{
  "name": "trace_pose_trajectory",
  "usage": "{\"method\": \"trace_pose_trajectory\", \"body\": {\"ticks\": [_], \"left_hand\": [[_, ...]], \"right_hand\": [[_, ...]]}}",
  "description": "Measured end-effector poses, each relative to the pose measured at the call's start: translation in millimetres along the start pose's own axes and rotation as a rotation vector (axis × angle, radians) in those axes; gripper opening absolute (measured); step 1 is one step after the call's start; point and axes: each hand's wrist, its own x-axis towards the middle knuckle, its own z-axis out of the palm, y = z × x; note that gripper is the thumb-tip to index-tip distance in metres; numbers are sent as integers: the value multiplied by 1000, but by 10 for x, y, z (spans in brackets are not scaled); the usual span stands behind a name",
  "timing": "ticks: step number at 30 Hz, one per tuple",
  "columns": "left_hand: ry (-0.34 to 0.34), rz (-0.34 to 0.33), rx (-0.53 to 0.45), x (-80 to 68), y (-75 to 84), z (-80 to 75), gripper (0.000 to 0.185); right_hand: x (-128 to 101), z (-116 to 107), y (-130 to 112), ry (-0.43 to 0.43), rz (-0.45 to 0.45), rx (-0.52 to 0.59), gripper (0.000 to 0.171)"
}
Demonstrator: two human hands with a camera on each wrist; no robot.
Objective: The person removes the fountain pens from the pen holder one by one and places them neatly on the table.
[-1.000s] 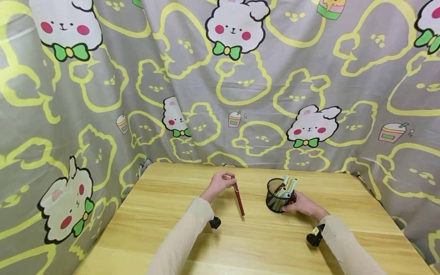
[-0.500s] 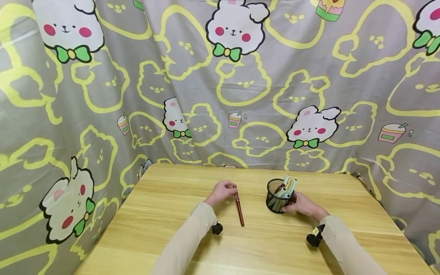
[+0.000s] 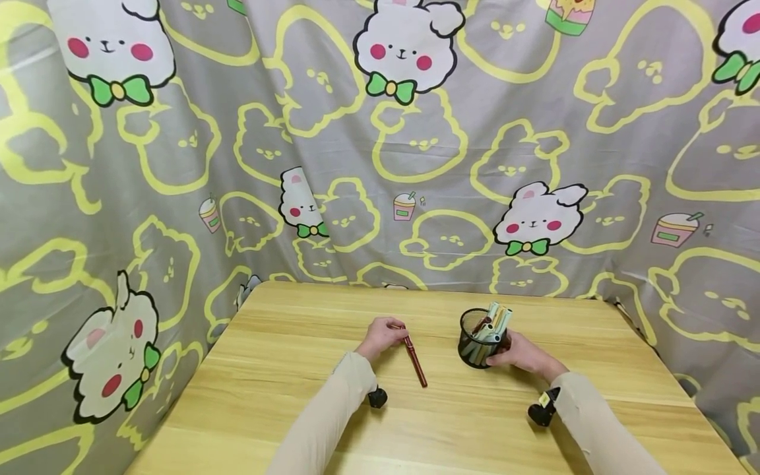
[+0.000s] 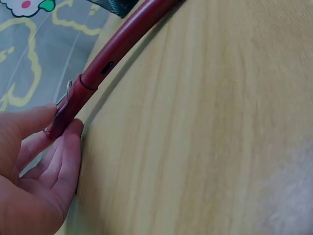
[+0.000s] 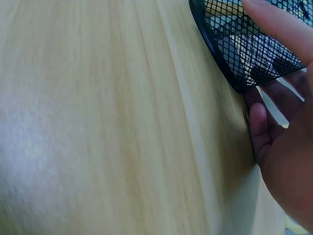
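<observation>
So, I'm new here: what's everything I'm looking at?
Pen: 1, dark red, left of mesh cup
Mesh cup: 1, black, on table
Pen-like tubes: several, mostly pale, leaning in mesh cup
Table: 1, light wood, under the cup
Patterned curtain: panels uncountable, grey and yellow, around table
Sleeves: 2, cream, on arms
Wrist devices: 2, black, by cuffs
Left hand: 1, bare, pinching pen
Right hand: 1, bare, holding mesh cup

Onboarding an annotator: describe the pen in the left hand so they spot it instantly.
At the wooden table, left of the black mesh cup, is the left hand. Its fingers pinch one end of a dark red pen with a silver clip. Unlike the pens in the cup, this one is outside it.
</observation>
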Motion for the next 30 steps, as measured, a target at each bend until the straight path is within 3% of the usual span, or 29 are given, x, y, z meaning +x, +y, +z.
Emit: {"method": "trace_pose_trajectory", "body": {"ticks": [15, 21, 30], "left_hand": [[-46, 56, 251, 51, 9, -6, 18], [-92, 46, 249, 66, 22, -25, 15], [-106, 65, 245, 47, 40, -20, 23]], "right_hand": [[-1, -4, 9, -1, -1, 27, 74], [-4, 1, 12, 5, -22, 18, 72], [1, -17, 18, -1, -23, 11, 73]]}}
